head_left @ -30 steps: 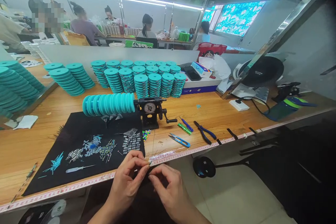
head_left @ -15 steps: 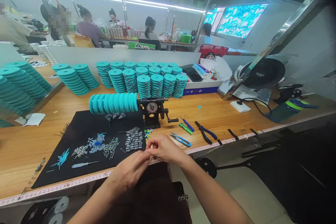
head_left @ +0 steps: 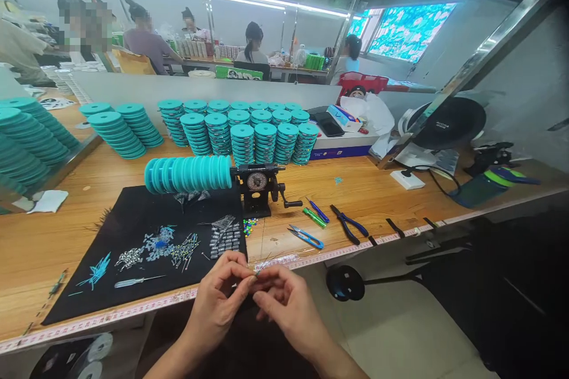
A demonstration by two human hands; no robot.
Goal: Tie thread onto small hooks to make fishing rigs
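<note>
My left hand (head_left: 222, 291) pinches thumb against forefinger at the table's front edge, around something too small to make out. My right hand (head_left: 287, 303) meets it there, fingers curled and its forefinger tip touching the left fingertips; what it grips is hidden. A thin line (head_left: 262, 240) runs down toward the hands from near the black hand-crank winder (head_left: 258, 186), which carries a row of turquoise spools (head_left: 189, 174). Left of the hands, a black mat (head_left: 146, 207) bears grey cylindrical pieces (head_left: 226, 240), pins (head_left: 185, 250) and a small screwdriver (head_left: 136, 282).
Blue thread snips (head_left: 306, 237), a green tool (head_left: 315, 218) and pliers (head_left: 349, 225) lie on the right. Stacked turquoise spools (head_left: 242, 145) stand behind the winder. Small coloured beads (head_left: 249, 226) sit beside the mat. A measuring tape (head_left: 133, 311) lines the edge. Several people work beyond the partition.
Both hands have moved slightly lower and turned, showing the left pinch more openly. The right hand has dropped from above the left fingers to beside them. The view has shifted slightly.
</note>
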